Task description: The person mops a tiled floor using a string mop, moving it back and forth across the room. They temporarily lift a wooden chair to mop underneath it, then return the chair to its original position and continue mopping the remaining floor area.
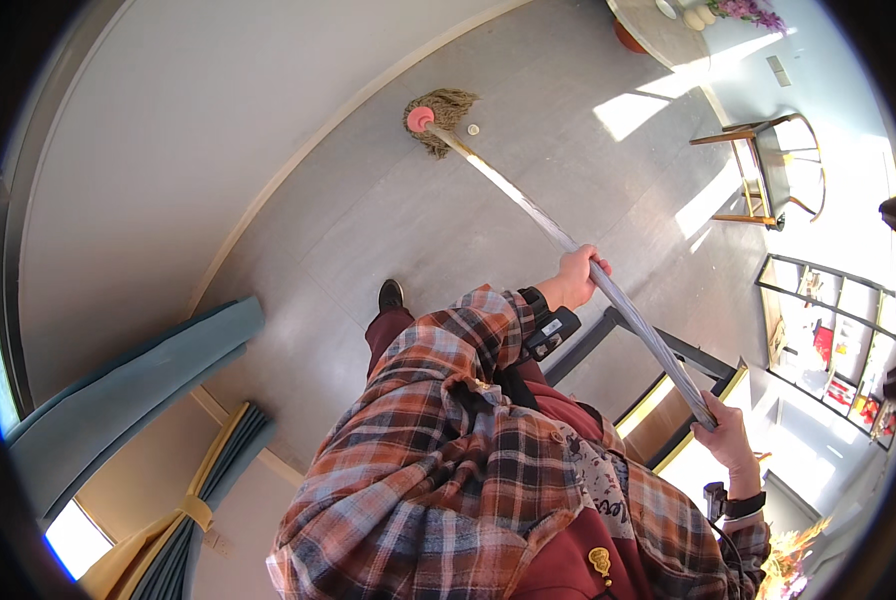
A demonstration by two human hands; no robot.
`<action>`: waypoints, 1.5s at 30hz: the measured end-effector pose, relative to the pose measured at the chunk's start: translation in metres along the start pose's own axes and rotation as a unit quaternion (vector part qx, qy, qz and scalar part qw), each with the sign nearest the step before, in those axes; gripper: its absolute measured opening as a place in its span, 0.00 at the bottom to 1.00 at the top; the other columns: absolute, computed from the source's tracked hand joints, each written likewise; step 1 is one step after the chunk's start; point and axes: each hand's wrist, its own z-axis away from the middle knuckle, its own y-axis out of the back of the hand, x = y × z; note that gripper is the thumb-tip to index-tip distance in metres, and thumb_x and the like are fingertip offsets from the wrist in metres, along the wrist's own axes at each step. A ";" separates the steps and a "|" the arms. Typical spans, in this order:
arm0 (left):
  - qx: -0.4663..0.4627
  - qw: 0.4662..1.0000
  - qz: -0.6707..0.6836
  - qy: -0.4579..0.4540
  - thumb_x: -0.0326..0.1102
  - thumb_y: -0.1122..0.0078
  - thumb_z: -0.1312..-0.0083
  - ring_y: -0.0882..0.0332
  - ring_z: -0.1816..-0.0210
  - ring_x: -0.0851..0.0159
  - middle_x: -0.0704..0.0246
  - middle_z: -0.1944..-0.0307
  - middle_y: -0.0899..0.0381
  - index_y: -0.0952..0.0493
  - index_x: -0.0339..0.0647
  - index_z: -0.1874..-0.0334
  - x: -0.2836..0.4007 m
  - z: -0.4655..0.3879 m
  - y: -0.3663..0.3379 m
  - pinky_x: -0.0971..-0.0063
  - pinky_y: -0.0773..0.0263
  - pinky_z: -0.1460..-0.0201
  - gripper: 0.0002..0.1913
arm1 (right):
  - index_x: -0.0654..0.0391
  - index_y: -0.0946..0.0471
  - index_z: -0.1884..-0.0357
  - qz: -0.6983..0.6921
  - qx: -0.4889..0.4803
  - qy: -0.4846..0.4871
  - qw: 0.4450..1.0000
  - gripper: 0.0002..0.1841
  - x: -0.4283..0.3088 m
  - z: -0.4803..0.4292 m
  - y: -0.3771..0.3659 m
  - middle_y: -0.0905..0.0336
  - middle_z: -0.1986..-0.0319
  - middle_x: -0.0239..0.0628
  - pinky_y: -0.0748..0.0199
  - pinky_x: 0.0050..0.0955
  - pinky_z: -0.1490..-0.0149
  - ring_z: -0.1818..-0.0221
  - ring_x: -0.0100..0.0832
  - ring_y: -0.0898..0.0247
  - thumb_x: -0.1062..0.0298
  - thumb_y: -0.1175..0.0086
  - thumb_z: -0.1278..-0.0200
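Observation:
A string mop (448,112) with a pink plastic socket rests its strands on the grey floor near the wall, at the upper middle of the head view. Its long pole (523,199) runs down to the right. Around the middle of the pole my left hand (579,277) is closed. My right hand (722,431) grips the pole near its upper end, at the lower right. Just beside the mop strands lies a small, round, whitish object (473,130); what it is cannot be told.
A pale wall with a skirting board (283,172) curves along the left. Blue curtains (147,360) hang at the lower left. A wooden chair (770,169) and a black-framed shelf (830,337) stand on the right. A dark-framed piece of furniture (665,341) is close by my legs.

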 end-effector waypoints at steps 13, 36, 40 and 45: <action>0.191 0.951 0.003 -0.243 0.29 0.52 0.38 0.31 0.75 0.61 0.67 0.76 0.35 0.36 0.40 0.72 0.108 0.096 0.114 0.62 0.27 0.68 0.05 | 0.49 0.28 0.46 0.056 -0.081 0.277 0.956 0.25 0.016 -0.109 -0.065 0.21 0.72 0.44 0.27 0.39 0.63 0.68 0.47 0.25 0.64 0.40 0.51; 0.278 0.800 0.336 -0.412 0.29 0.52 0.37 0.36 0.79 0.68 0.72 0.81 0.38 0.39 0.45 0.78 0.421 0.433 0.471 0.68 0.28 0.71 0.11 | 0.50 0.25 0.49 0.225 -0.213 0.555 0.772 0.23 -0.520 -0.150 -0.308 0.23 0.76 0.47 0.28 0.42 0.66 0.72 0.48 0.26 0.69 0.44 0.52; 0.272 0.769 0.397 -0.421 0.29 0.52 0.36 0.36 0.80 0.67 0.72 0.82 0.38 0.39 0.45 0.77 0.454 0.495 0.516 0.68 0.28 0.71 0.11 | 0.53 0.26 0.53 0.252 -0.209 0.607 0.724 0.20 -0.591 -0.129 -0.346 0.24 0.77 0.45 0.29 0.44 0.68 0.72 0.48 0.26 0.68 0.42 0.53; 0.304 0.769 0.339 -0.450 0.29 0.51 0.37 0.33 0.78 0.66 0.72 0.82 0.37 0.38 0.45 0.76 0.484 0.517 0.537 0.68 0.27 0.71 0.10 | 0.54 0.26 0.53 0.229 -0.224 0.634 0.704 0.21 -0.637 -0.136 -0.377 0.24 0.77 0.46 0.28 0.42 0.67 0.72 0.49 0.26 0.69 0.42 0.54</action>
